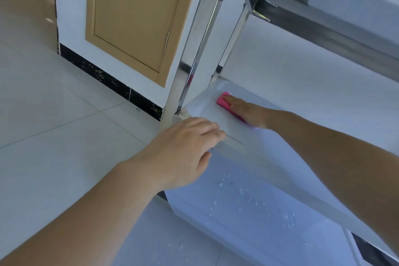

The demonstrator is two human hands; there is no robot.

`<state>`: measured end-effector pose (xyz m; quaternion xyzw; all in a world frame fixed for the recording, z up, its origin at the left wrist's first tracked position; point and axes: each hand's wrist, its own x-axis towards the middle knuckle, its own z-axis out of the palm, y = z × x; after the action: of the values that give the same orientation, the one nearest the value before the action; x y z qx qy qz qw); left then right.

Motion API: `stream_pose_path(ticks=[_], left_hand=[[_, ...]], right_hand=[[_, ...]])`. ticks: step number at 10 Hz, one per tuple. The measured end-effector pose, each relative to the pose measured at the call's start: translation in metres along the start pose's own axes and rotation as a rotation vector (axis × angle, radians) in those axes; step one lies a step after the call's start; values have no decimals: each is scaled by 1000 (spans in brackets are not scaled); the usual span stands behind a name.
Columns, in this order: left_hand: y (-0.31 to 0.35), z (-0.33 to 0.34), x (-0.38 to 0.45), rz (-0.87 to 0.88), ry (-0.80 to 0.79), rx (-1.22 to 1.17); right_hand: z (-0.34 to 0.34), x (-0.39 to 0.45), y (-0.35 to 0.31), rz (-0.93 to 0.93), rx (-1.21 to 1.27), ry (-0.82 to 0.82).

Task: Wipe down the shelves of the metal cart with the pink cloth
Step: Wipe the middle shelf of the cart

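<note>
The metal cart (194, 54) fills the right half of the view, with shiny steel posts and flat pale shelves. On the middle shelf (207, 101), near its far left corner, lies the pink cloth (222, 101). My right hand (246, 110) lies flat on the cloth with straight fingers and presses it to the shelf; most of the cloth is hidden under the palm. My left hand (185, 149) grips the front left edge of that same shelf, fingers over the top and thumb below the rim.
Water drops lie on the bottom shelf (248, 201) below. The top shelf rail (323, 26) crosses overhead at the upper right. A tan cupboard door (133, 17) and black skirting stand behind the cart. Pale floor tiles (54, 114) spread to the left.
</note>
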<state>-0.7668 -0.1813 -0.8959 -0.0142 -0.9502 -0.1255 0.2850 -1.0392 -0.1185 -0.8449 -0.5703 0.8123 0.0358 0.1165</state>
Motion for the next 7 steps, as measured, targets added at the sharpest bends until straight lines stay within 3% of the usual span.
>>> stream_pose_path(ticks=[3, 4, 6, 7], left_hand=[[-16, -5, 9, -68, 22, 91], [-21, -3, 7, -105, 10, 65], [-21, -3, 5, -140, -52, 105], [-21, -5, 1, -158, -96, 140]], right_hand=[[-17, 80, 45, 81, 14, 68], [-18, 93, 52, 19, -213, 203], [-23, 118, 57, 142, -93, 223], [-20, 129, 59, 205, 101, 245]])
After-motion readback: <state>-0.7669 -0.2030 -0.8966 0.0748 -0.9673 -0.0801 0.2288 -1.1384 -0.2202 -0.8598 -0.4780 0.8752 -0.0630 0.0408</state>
